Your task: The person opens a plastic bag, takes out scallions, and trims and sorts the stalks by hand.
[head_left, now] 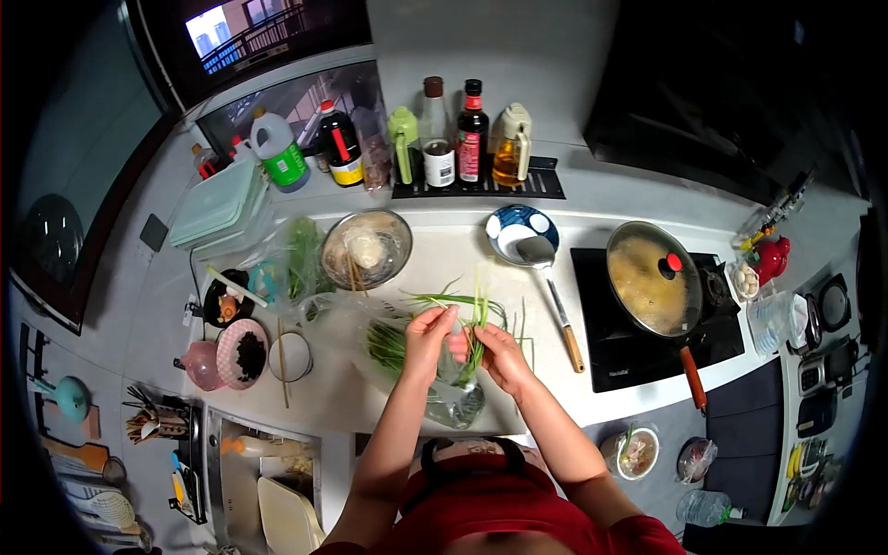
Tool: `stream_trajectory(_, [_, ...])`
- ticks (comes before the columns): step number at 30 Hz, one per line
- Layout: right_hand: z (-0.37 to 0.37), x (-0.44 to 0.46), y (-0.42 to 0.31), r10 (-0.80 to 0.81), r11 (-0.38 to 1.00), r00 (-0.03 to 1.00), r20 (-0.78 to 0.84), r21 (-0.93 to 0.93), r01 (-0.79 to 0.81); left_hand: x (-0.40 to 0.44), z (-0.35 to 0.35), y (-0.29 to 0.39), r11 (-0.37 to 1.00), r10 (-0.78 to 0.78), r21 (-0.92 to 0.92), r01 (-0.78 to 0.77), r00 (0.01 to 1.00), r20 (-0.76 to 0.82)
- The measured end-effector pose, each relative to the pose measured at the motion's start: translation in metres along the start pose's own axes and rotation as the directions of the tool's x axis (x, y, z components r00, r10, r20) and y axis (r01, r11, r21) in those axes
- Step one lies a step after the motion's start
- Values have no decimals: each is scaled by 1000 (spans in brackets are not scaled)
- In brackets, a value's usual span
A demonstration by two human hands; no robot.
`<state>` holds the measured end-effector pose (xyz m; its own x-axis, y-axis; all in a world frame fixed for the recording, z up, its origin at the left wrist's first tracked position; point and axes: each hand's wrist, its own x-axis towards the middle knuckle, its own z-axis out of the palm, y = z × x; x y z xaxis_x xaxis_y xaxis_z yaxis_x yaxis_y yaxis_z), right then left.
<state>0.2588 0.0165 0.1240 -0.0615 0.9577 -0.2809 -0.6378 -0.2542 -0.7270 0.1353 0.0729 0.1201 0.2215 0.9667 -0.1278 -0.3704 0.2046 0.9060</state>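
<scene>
Near the front edge of the white counter, both of my hands are raised over a clear plastic bag (455, 407) of long green stalks (387, 342). My left hand (431, 342) is closed, its thumb and fingers pinched at the end of a thin green stalk. Just beside it, my right hand (502, 358) has its fingers wrapped round a few upright green stalks (478, 319). More loose stalks (444, 299) lie on the counter behind my hands.
A lidded pan (653, 282) sits on the black stove (606, 356) at right. A ladle (558, 310) rests on a blue bowl (521, 231). A metal bowl of dough (367, 248) stands behind left. The sink (231, 462) is at lower left, a bin (635, 453) at lower right.
</scene>
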Motion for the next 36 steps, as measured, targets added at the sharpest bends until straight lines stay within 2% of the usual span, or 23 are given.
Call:
stream_trajectory(3, [-27, -3, -10, -96, 993, 993, -63, -68, 91, -2, 24, -10, 998, -58, 25, 55, 990, 130])
stream_trajectory(5, [-41, -7, -17, -145, 961, 989, -34, -245, 132, -6, 41, -10, 996, -86, 30, 82, 968, 235])
stream_trajectory(7, [-52, -12, -22, -177, 919, 984, 3, -358, 166, -7, 56, -20, 993, -44, 115, 28, 990, 136])
stream_trajectory(9, [-62, -18, -26, -169, 939, 982, -81, -316, 136, 1, 58, -46, 972, 15, 234, -21, 1000, 27])
stream_trajectory(13, [-93, -23, -21, -167, 959, 974, -150, -256, 125, 10, 64, -83, 899, 225, 390, -200, 974, -21])
stream_trajectory(18, [-119, -37, -29, -82, 994, 967, -240, -90, 62, 17, 64, -101, 860, 299, 462, -215, 947, -114])
stream_trajectory(20, [-137, -41, -30, -8, 1000, 966, -260, -28, 1, 18, 62, -106, 845, 287, 498, -196, 951, -114])
stream_trajectory(23, [-152, -46, -38, 89, 996, 965, -247, -1, -93, 5, 73, -100, 710, 26, 704, 19, 998, -53])
stream_trajectory(24, [-154, -47, -38, 101, 994, 962, -252, -8, -107, 8, 67, -119, 698, 78, 710, -92, 996, 52])
stream_trajectory(27, [-155, -46, -38, 115, 993, 952, -285, 4, -119, -4, 85, -141, 882, 87, 469, -55, 995, -46])
stream_trajectory(28, [-156, -46, -36, 115, 993, 955, -274, 2, -120, -5, 85, -141, 936, -89, 336, 103, 994, -56])
stream_trajectory(31, [-157, -45, -32, 127, 990, 967, -221, -24, -135, -13, 102, -117, 895, -372, 223, 387, 922, -106])
stream_trajectory(32, [-156, -45, -31, 139, 988, 971, -193, -42, -149, -15, 102, -119, 922, -299, 254, 294, 954, -21])
stream_trajectory(35, [-157, -43, -29, 211, 973, 963, -170, -63, -224, -11, 93, -138, 960, -193, 183, 211, 975, -111])
stream_trajectory(36, [-158, -43, -29, 226, 969, 958, -178, -63, -241, -12, 98, -130, 980, -128, 129, 153, 974, -187])
